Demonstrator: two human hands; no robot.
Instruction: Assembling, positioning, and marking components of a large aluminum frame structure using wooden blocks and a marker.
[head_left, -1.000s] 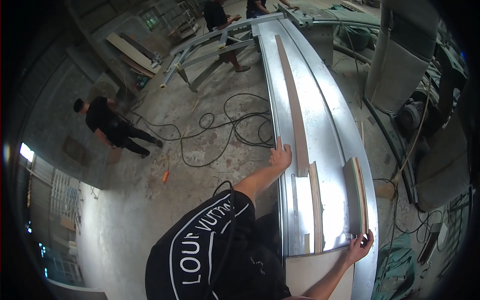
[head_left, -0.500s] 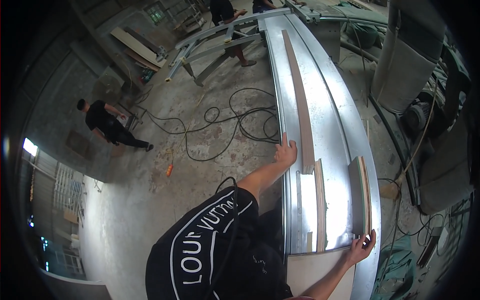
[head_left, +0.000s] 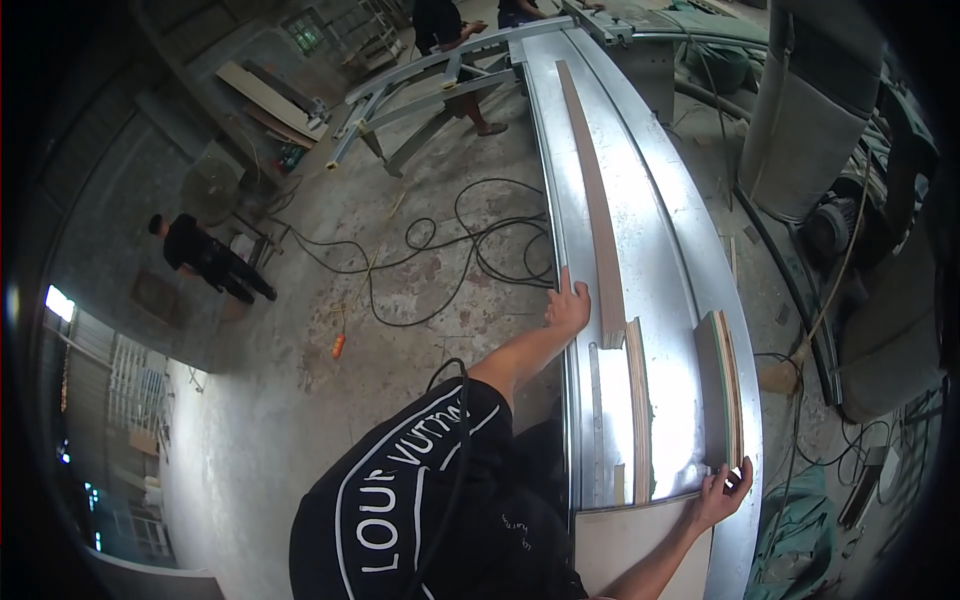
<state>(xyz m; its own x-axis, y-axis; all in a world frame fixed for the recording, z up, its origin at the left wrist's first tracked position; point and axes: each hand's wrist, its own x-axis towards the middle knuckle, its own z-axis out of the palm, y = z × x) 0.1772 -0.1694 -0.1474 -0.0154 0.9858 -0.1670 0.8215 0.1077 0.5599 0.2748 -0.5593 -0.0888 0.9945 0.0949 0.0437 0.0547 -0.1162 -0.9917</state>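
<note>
My left hand rests on the left edge of the long metal table, index finger stretched along the edge and the others loosely apart. Nothing is held in it. Just right of it ends a long narrow brown wood strip. My right hand is at the near end of a thick stack of board strips, thumb and fingers set around its lower corners. Between the hands lies a shorter stack of layered strips. A pale flat panel lies under my right forearm.
Black cable loops across the concrete floor left of the table. One person stands at the far left; two others are partly visible by a metal frame. Dust bags and green cloth are on the right.
The person at the far left has turned and moved slightly left and farther away. My view has shifted slightly. My hands and the strips keep their places.
</note>
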